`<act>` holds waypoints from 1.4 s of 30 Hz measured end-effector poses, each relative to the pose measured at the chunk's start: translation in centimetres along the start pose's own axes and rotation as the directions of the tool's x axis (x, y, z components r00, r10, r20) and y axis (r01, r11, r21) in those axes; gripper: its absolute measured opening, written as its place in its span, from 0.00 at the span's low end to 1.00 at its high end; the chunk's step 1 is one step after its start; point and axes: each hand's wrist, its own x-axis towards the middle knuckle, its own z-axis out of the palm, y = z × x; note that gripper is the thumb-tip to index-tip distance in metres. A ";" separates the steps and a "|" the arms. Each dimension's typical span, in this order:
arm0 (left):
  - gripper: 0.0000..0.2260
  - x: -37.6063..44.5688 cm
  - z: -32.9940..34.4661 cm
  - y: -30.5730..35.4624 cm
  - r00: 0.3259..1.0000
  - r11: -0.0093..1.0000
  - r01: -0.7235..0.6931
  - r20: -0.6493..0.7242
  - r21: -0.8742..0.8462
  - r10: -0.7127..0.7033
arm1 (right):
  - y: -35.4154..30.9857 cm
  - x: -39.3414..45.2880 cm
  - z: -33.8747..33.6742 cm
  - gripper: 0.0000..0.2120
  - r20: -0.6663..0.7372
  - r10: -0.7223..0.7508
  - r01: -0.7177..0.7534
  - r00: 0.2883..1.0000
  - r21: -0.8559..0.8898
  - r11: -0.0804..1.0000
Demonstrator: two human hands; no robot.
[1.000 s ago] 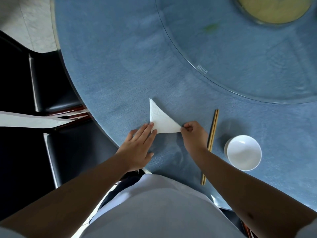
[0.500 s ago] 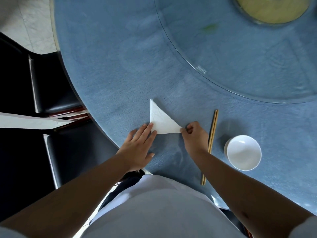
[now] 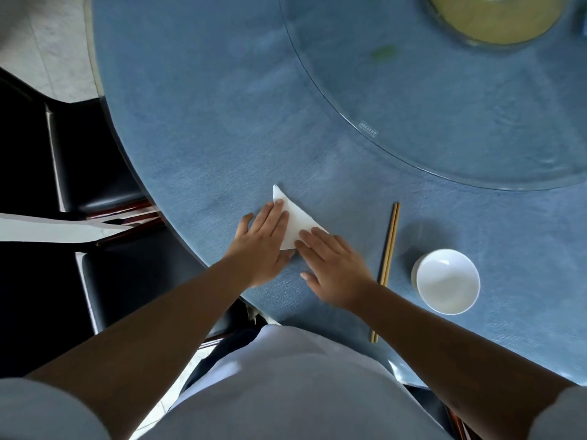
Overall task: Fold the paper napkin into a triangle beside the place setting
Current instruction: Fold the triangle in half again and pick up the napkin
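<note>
Hands: both flat, palms down, fingers extended and spread slightly, gripping nothing. Left hand [image 3: 265,246] presses on the left part of the paper napkin [image 3: 297,222], its fingertips reaching toward the napkin's upper point at 12 o'clock. Right hand [image 3: 335,268] presses on the napkin's lower right corner, fingers angled toward 10 o'clock. The two hands lie side by side, nearly touching at the napkin's lower edge.

Napkin: white, already folded to a triangle, lying flat on the tablecloth [image 3: 203,128]; one point toward 12 o'clock, long edge slanting down toward 4 o'clock. Only the middle strip shows between the hands.

Chopsticks [image 3: 388,258]: one wooden pair, laid together, running roughly 12 to 6 o'clock, just at 3 o'clock of the right hand; the right forearm crosses their lower part.

Bowl [image 3: 448,281]: small, white, round, upright, at 3 o'clock of the chopsticks and near them, apart from the napkin.

Table: round, covered in blue cloth. Glass turntable [image 3: 444,106] occupies the upper right, toward 1 o'clock of the napkin, well apart from it, with a yellowish round dish [image 3: 495,17] at its far edge, partly cut off by the frame.

Chairs [image 3: 104,173]: dark seats at 9 o'clock, beyond the table's edge.

Person: light shirt, short sleeves, bare forearms, standing at the table's near edge.
</note>
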 end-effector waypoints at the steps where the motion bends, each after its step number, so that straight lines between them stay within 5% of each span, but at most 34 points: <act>1: 0.34 0.1 0.0 -0.1 1.000 1.000 -0.005 0.000 0.012 0.005 | -0.1 -0.2 0.3 0.26 0.055 0.002 -0.001 0.999 -0.007 1.000; 18: 0.29 1.5 -1.2 -2.1 0.996 0.998 -0.021 -0.082 0.061 0.026 | -0.2 0.2 -0.3 0.29 0.218 0.041 -0.040 0.975 -0.010 0.999; 26: 0.36 1.8 -0.2 -2.6 0.999 0.992 -0.035 0.019 0.119 0.033 | 0.0 -0.1 -0.9 0.29 0.240 0.028 -0.017 0.970 -0.048 0.999; 42: 0.45 2.4 -0.3 -4.4 0.997 0.991 -0.069 0.054 0.115 0.063 | 0.1 -2.9 -1.5 0.32 0.211 0.252 -0.202 0.945 -0.231 0.952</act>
